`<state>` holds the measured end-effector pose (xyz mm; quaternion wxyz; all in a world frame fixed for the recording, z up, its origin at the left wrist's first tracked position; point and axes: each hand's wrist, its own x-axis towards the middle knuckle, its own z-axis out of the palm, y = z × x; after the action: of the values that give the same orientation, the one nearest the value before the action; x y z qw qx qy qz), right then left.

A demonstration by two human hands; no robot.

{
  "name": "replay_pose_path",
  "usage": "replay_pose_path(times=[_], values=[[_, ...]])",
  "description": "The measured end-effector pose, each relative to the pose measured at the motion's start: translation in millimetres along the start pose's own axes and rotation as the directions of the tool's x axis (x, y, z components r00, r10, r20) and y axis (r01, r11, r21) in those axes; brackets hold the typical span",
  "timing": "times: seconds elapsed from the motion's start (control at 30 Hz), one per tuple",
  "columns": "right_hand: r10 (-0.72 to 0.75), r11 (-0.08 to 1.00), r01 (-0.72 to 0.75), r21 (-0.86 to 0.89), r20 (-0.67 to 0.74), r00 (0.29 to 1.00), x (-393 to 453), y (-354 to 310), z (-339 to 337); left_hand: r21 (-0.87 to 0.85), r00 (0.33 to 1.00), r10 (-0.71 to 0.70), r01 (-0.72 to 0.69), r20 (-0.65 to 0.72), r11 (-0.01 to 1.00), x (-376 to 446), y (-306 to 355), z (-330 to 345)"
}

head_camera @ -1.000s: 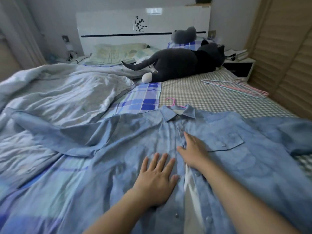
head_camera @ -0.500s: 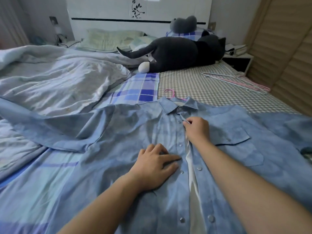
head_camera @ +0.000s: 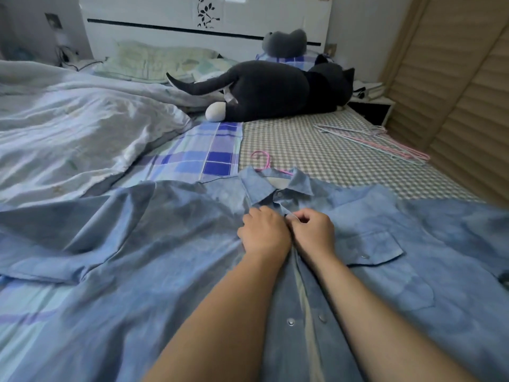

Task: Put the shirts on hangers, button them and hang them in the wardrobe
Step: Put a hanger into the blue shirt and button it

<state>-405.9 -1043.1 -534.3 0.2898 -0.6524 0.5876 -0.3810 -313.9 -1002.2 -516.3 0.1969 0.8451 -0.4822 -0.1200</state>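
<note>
A person's two hands meet at the chest of one blue shirt [head_camera: 170, 244] spread face-up across a bed [head_camera: 316, 144]. The left hand [head_camera: 264, 232] and right hand [head_camera: 312, 231] touch side by side just below the collar [head_camera: 275, 183], fingers curled in, each pinching an edge of the shirt front at the placket. Whether a snap sits between the fingertips cannot be told.

One snap at the collar is closed. Lower down, the front lies open, with two metal snaps [head_camera: 290, 322] in sight between the forearms and one more on the flap of the single chest pocket [head_camera: 371, 246]. Both sleeves are stretched out flat, one to each side.

One pink hanger [head_camera: 260, 158] is inside the shirt; only its hook and a short piece of wire show above the collar. A loose bunch of spare hangers [head_camera: 385, 142], pink and white, lies well apart on the checked sheet near the slatted door [head_camera: 454, 92]; their number cannot be counted.

Beyond the shirt lie one dark plush cat [head_camera: 275, 92], one smaller grey plush [head_camera: 285, 44] by the white headboard [head_camera: 192, 17], one rumpled duvet [head_camera: 68, 128], and one pale green pillow [head_camera: 154, 59].
</note>
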Motion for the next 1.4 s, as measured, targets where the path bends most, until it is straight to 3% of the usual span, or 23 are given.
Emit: replay_pose_path(times=[0.13, 0.27, 0.37, 0.43, 0.7, 1.17, 1.4], values=[[-0.002, 0.999, 0.002, 0.040, 0.011, 1.000, -2.9, 1.5, -1.3, -0.054, 0.995, -0.033, 0.039, 0.092, 0.998, 11.2, 1.6, -13.3], [-0.059, 0.998, 0.059, 0.033, -0.007, 0.998, -4.9, -1.1, 0.6, -0.224, 0.998, 0.028, -0.013, 0.061, 0.975, 8.6, -17.2, -18.8], [-0.126, 0.991, 0.127, 0.050, -0.015, 0.992, -5.9, -2.3, 3.3, -0.560, 0.997, 0.031, 0.011, 0.064, 0.828, 7.8, -34.7, -17.7], [-0.156, 0.987, 0.156, 0.049, 0.001, 0.988, -4.6, -2.4, 4.0, -0.647, 0.996, 0.008, 0.051, 0.087, 0.761, 11.4, -35.6, -16.1], [-0.194, 0.980, 0.193, 0.041, 0.006, 0.981, -7.8, -0.7, 4.5, -0.633, 0.994, -0.053, 0.102, 0.096, 0.767, 9.0, -30.5, -11.2], [-0.243, 0.970, 0.243, -0.015, 0.018, 0.970, -10.6, -0.6, 6.4, -0.661, 0.988, 0.043, 0.065, 0.147, 0.748, 14.2, -37.5, -9.7], [-0.238, 0.971, 0.236, 0.028, 0.082, 0.968, -9.1, -0.2, 3.4, -0.710, 0.979, 0.033, 0.121, 0.199, 0.694, 17.8, -41.6, -11.0]])
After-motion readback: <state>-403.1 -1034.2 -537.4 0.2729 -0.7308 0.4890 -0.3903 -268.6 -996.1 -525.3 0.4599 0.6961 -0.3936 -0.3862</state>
